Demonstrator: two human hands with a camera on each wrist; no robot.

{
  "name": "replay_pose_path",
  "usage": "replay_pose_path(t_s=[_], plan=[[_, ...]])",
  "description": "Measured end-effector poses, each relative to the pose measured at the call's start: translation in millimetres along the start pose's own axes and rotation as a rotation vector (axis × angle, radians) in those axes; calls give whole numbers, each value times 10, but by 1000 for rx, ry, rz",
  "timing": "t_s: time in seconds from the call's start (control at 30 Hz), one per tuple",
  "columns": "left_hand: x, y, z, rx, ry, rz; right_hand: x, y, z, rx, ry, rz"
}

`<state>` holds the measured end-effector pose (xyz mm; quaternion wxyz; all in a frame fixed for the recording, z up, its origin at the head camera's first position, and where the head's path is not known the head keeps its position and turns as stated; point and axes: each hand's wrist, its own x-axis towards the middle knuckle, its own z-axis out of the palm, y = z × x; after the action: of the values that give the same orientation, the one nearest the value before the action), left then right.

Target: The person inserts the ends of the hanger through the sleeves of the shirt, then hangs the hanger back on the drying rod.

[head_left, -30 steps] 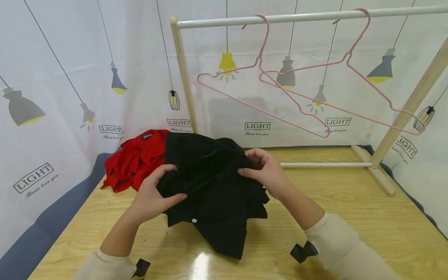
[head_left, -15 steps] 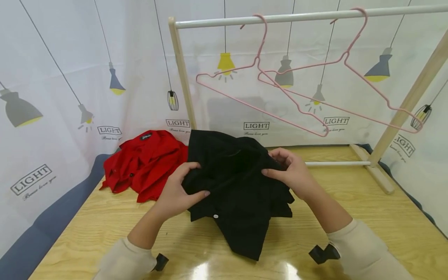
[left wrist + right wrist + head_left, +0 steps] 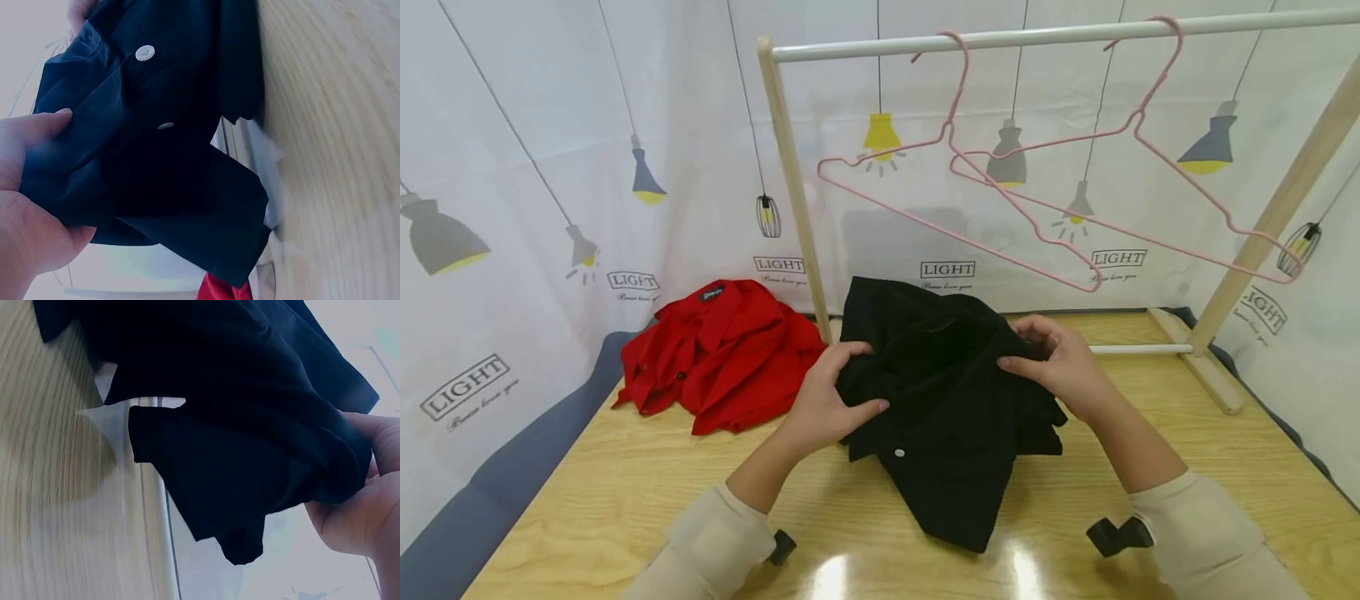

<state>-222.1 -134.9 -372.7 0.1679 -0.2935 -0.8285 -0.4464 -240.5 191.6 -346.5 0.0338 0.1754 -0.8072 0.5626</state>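
Observation:
A black shirt with white buttons [image 3: 947, 433] hangs bunched between both hands, over the middle of the table. My left hand [image 3: 827, 404] grips its left side, thumb in front and fingers behind the cloth. On the opposite side my right hand [image 3: 1063, 367] pinches the fabric between thumb and fingers. Two white buttons show on the black shirt [image 3: 169, 81] in the left wrist view. In the right wrist view the lower edges of the black shirt [image 3: 219, 444] dangle beside the table surface. Some fingertips are hidden behind the cloth.
A crumpled red shirt [image 3: 722, 358] lies on the wooden table [image 3: 647, 492] at the left. Behind, a rack with a white rail [image 3: 1060, 37] carries two pink hangers [image 3: 951, 125]. Its wooden foot [image 3: 1195, 362] stands at the back right. A printed curtain [image 3: 685, 167] encloses the back.
Both hands have carried the black shirt to the right, away from the red shirt. More of the red shirt is uncovered now. The grip of both hands looks the same.

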Motion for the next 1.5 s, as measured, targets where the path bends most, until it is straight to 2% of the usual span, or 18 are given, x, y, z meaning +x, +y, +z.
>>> replay_pose_path(t_s=[0.23, 0.5, 0.63, 0.77, 0.93, 1.03, 1.13, 1.3, 1.4, 1.5], plan=[[113, -56, 168, 26, -31, 11, 10, 144, -114, -38, 5, 7], [213, -211, 280, 123, -93, -19, 108, 447, -187, -134, -15, 44], [240, -304, 302, 182, -117, -60, 148, 584, -219, -199, -28, 49], [255, -375, 306, 223, -140, -133, 174, 694, -239, -270, -49, 64], [264, -437, 316, 277, -216, -201, 170, 770, -251, -376, -76, 86], [262, -454, 321, 299, -245, -218, 160, 788, -258, -412, -100, 90], [263, -467, 320, 306, -248, -227, 153, 780, -273, -444, -126, 87], [253, -444, 282, 318, -244, -256, 134, 653, -312, -555, -153, 65], [244, -400, 240, 336, -223, -269, 118, 531, -324, -642, -146, 43], [239, -331, 195, 369, -176, -271, 94, 402, -311, -719, -113, 21]])
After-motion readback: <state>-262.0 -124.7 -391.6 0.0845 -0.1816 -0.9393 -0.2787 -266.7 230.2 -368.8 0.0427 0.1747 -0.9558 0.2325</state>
